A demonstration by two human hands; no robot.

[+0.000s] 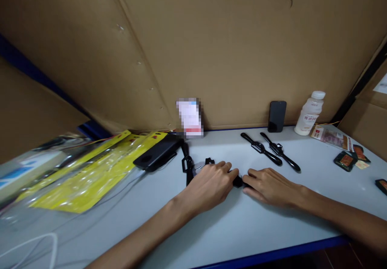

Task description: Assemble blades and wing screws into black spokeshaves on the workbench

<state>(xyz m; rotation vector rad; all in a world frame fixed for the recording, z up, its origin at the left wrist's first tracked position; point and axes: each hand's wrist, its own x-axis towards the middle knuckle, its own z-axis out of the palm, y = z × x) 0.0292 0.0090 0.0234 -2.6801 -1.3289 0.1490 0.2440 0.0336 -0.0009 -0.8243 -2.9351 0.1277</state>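
Both hands meet over the middle of the table around a black spokeshave [238, 181], of which only a short dark stretch shows. My left hand [214, 183] is closed on its left part, fingers curled down. From the other side, my right hand [269, 187] grips the right end with bent fingers. Just beyond my left hand a small black part [209, 161] pokes out, partly covered. Another black spokeshave [187, 162] lies left of that hand, its near end close to the wrist. Farther right, two more spokeshaves [261, 148] [279, 151] lie side by side.
Yellow-backed plastic packages [90, 180] and a black device [159, 152] cover the left side. A lit phone [191, 118], a dark phone [277, 116] and a bottle [310, 114] stand along the cardboard wall [229, 51]. Small packets [345, 161] lie at right.
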